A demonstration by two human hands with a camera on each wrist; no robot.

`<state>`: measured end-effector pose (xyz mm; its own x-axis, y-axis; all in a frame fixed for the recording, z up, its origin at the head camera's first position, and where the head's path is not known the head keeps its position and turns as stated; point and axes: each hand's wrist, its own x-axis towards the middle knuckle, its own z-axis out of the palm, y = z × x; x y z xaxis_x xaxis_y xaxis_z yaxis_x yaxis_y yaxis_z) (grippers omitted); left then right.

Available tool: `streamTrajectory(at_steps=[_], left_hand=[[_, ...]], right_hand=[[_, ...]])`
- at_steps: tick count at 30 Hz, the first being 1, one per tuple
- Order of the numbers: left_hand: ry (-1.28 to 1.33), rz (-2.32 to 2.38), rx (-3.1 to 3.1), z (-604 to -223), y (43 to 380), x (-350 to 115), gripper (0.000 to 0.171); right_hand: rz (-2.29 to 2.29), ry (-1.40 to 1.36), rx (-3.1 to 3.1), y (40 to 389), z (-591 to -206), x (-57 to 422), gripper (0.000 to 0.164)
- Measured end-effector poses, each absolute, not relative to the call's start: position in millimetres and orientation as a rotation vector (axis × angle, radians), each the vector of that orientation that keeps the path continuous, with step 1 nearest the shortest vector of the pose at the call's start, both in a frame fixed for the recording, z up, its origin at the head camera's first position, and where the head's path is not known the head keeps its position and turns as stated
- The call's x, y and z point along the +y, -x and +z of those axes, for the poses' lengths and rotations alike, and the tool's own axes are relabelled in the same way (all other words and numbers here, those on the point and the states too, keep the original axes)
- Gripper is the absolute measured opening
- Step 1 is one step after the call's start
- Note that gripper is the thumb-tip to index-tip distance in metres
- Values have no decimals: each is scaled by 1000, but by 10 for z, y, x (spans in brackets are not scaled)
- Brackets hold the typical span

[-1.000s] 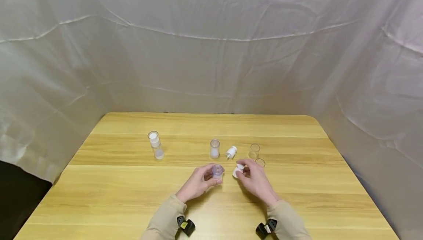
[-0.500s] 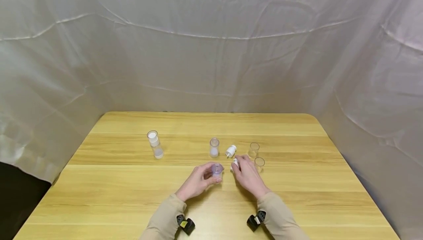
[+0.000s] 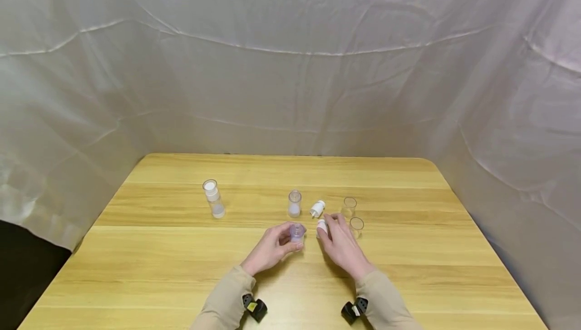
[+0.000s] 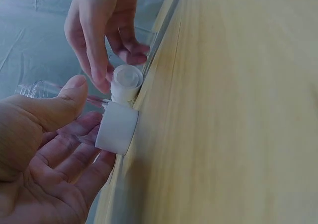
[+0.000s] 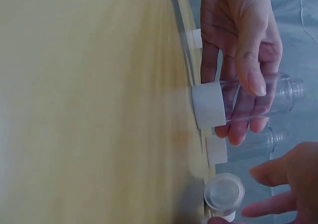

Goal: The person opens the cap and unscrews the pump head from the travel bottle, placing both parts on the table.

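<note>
My left hand (image 3: 268, 249) holds a clear bottle (image 3: 297, 234) with a white base, upright at the table surface. In the right wrist view, its thumb and fingers wrap the bottle's clear wall (image 5: 233, 100); the narrow neck is uncovered. Just right of it stands a small white pump head (image 3: 322, 226). Around this pump head my right hand (image 3: 343, 249) is spread, thumb on the near side and fingers beyond. The right wrist view shows a gap between thumb and pump head (image 5: 224, 193); a fingertip lies close under it, contact unclear.
Behind the hands stand a second clear bottle (image 3: 294, 205) and another white pump head (image 3: 317, 209), lying tilted. Two clear caps (image 3: 349, 208) (image 3: 356, 227) are right of them. A capped bottle (image 3: 214, 200) stands at the left. Grey curtains (image 3: 290, 93) enclose the table.
My right hand has carried the white pump head left and away from me, stood it on the table and loosened its fingers. My left hand has barely moved.
</note>
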<state>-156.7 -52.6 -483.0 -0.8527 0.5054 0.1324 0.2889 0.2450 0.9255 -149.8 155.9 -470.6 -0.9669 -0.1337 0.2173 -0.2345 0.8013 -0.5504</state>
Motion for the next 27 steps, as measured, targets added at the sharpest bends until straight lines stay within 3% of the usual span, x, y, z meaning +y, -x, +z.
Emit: streamTrajectory(at_steps=[6,16,27], left_hand=[[-684,1720,2363,-4848,1613,-534,42],[-556,1750,2498,-4815,1691,-500,40],[-453,1679,2764,-4782,1739,-416,46]], right_hand=[[956,-334,-2708,1422,-4691,1638,43],[1075,-499,-2450,1418,-4713,1713,16],[1097,-544,-2401,1424,-4728,1750,18]])
